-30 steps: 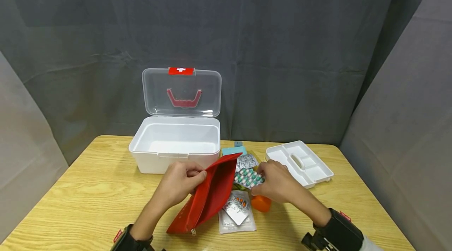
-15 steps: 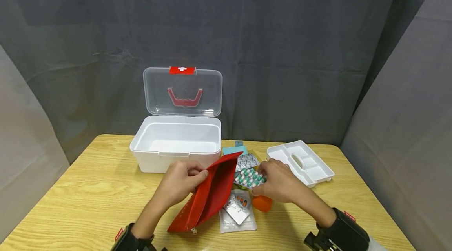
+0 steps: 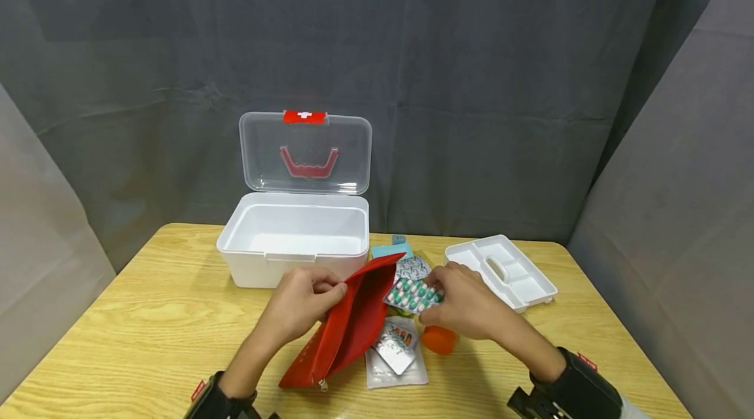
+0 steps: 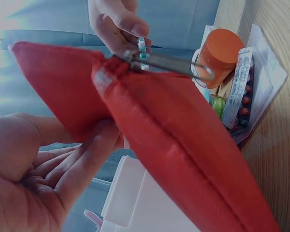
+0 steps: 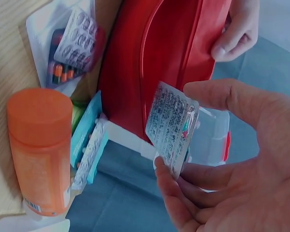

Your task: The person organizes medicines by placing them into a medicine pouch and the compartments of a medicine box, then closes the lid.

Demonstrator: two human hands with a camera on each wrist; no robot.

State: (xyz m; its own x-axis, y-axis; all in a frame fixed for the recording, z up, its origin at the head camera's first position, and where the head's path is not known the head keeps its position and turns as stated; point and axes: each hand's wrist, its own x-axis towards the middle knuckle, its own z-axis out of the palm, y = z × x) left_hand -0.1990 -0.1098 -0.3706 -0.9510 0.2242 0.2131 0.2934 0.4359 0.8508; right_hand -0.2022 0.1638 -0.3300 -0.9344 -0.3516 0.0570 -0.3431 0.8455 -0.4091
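My left hand pinches the upper edge of a red zip pouch, which stands tilted with its mouth spread toward the right. The zip pull shows at the pouch's corner in the left wrist view. Between the thumb and fingers of my right hand is a blister pack of green and white capsules, held at the pouch's mouth. Its printed foil back faces the camera in the right wrist view. Below it lie a blister pack with orange capsules and a clear packet. An orange-capped bottle is beside them.
A white first-aid box stands behind the pouch, its clear lid raised. A white divided tray lies at the right. Between them are a silver blister pack and a light-blue packet. Grey cloth hangs behind.
The capsule blister pack in my right hand has tipped and shifted slightly left, toward the pouch's mouth. My left hand and the pouch have stayed nearly still.
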